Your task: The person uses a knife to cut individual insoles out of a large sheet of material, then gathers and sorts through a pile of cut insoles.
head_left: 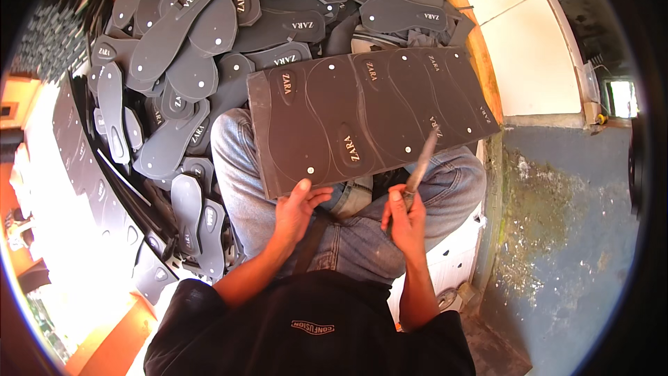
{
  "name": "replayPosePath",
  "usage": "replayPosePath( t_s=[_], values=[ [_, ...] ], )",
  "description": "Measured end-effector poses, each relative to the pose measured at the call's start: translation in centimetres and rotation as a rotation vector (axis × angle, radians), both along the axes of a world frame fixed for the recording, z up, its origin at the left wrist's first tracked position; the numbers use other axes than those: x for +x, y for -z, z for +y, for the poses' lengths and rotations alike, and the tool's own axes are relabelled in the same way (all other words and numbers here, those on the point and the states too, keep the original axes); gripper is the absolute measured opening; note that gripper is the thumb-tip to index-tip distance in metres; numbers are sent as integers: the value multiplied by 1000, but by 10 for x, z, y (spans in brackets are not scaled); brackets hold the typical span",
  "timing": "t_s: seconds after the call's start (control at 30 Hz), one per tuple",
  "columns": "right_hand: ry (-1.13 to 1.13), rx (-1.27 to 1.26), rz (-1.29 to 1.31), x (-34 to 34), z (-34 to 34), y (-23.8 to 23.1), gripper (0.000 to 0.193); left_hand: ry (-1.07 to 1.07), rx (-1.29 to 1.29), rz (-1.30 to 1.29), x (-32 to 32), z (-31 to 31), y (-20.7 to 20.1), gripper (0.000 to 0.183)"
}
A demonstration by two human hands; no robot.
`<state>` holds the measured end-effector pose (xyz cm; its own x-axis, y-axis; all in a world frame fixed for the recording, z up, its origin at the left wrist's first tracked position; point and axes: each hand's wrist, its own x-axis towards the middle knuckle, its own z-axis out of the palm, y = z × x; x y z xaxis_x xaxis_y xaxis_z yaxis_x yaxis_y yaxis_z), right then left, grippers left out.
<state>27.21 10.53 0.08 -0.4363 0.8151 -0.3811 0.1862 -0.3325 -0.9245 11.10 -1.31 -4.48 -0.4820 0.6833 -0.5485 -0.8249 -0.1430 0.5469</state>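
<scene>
A dark grey sheet (320, 108) lies slanted across my knees, with several sole outlines, white dots and oval printed marks on it. At its lower left edge is my left hand (293, 216), thumb on the edge and fingers reaching toward its underside. My right hand (405, 223) is closed round the handle of a knife (422, 161). The blade points up and away, its tip over the sheet's right part, near one of the printed marks; whether it touches cannot be made out. The sheet's outlined soles are still joined together.
Cut grey soles (174, 35) lie heaped beyond the sheet and down my left side. Further left is another stack of printed sheets (90, 160). At the right a white tiled ledge (532, 49) borders a stained blue-grey floor (570, 223). My jeans-clad legs (240, 167) are folded under the sheet.
</scene>
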Motion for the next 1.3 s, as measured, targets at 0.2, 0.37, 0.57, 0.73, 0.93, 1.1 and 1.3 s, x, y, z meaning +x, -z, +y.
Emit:
replayPosePath(
  t_s=[0.2,0.37,0.57,0.73,0.93,1.1,1.3],
  values=[
    [-73,-73,-147,6,-19,-1,12,22,-196,-59,39,71,-7,31],
    [-113,-53,-267,23,-22,-6,11,-82,-239,50,43,87,-8,23],
    [-154,-10,-375,46,-36,-9,12,12,-289,-29,32,53,-33,32],
    [-115,-22,-339,44,-37,-15,13,10,-270,41,40,65,-27,26],
    [96,-75,-135,48,-43,-12,15,-91,-165,346,64,46,-54,28],
    [-135,45,-280,49,-36,-15,15,-106,-271,118,57,47,-52,27],
    [-243,64,-388,56,-37,-26,12,-93,-253,-7,61,45,-56,22]
  ],
)
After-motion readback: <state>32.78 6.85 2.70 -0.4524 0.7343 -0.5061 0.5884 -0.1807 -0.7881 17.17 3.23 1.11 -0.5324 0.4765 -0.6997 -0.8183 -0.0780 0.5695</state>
